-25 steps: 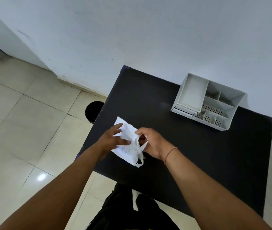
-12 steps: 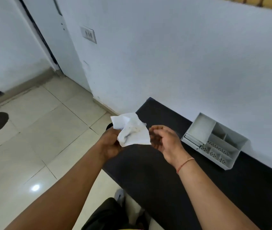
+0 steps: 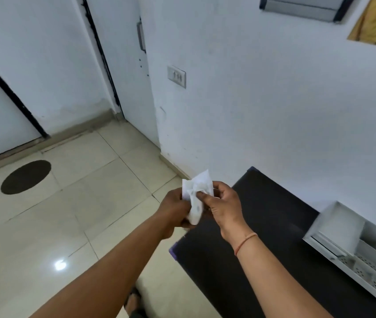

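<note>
A crumpled white paper (image 3: 196,193) is held in the air just past the left edge of the black table (image 3: 265,228), at chest height. My left hand (image 3: 175,207) grips its left and lower part from behind. My right hand (image 3: 222,207) pinches the paper's right side between thumb and fingers. The two hands almost touch around the paper. Part of the paper is hidden inside both hands.
A white compartment organizer (image 3: 354,251) lies on the table at the right. The white wall stands behind the table, with a switch plate (image 3: 177,76). A tiled floor with a dark round mat (image 3: 26,177) spreads to the left, toward a white door (image 3: 122,60).
The paper was lifted off the table and squeezed smaller between both hands. My right hand, off the paper half a second ago, now pinches it. The view has swung up and left toward the door.
</note>
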`<state>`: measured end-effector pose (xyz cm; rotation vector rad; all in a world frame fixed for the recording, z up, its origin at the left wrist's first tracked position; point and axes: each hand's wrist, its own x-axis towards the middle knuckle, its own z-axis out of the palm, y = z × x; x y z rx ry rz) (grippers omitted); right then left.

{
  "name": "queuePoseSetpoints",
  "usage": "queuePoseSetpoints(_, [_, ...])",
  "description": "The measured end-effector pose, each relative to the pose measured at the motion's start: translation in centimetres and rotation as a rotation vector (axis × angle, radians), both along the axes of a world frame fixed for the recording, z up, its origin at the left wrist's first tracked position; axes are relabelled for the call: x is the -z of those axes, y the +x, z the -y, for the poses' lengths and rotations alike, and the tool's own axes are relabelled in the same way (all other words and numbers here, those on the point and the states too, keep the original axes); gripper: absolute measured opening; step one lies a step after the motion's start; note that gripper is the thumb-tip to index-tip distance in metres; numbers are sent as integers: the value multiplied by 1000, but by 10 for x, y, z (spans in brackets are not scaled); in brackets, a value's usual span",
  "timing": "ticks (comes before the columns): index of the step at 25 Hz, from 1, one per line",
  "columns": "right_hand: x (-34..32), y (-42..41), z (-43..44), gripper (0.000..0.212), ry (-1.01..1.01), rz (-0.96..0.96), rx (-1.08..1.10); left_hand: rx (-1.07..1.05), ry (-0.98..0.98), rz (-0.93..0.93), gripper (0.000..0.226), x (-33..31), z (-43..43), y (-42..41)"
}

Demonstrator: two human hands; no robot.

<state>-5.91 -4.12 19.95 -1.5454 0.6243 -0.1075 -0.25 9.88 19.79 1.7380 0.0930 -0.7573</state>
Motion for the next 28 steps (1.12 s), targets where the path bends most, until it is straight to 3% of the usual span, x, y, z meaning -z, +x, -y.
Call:
queuePoseSetpoints(3, [17,51,-39,13,-185,-31,105,33,-177,-117,39,4,-43,53])
queuePoseSetpoints(6, [23,95,-78,16,-286,-39,166,41,-223,-180,34,12,-82,106])
queuePoseSetpoints(9, [15,127,-112,10,-164,-26,139,13,-216,-196,32,19,-99,157])
queuePoseSetpoints(12, [10,154,-117,24,-26,19,93,45,-253,-219,32,18,-93,202])
queuePoseSetpoints(16, [19,184,-85,35,-16,21,102,84,-253,-284,32,26,-56,244])
queuePoseSetpoints(19, [43,205,-62,22,-120,-65,171,135,-161,-331,31,39,-30,270])
queuePoseSetpoints(22, [73,228,-38,1,-79,-128,334,312,4,-322,34,55,-8,298])
queuePoseSetpoints(26, [114,251,-13,22,-10,-240,484,278,86,-336,35,87,20,334])
queuePoseSetpoints(28, [138,259,-2,22,-6,-294,517,257,143,-365,33,112,35,351])
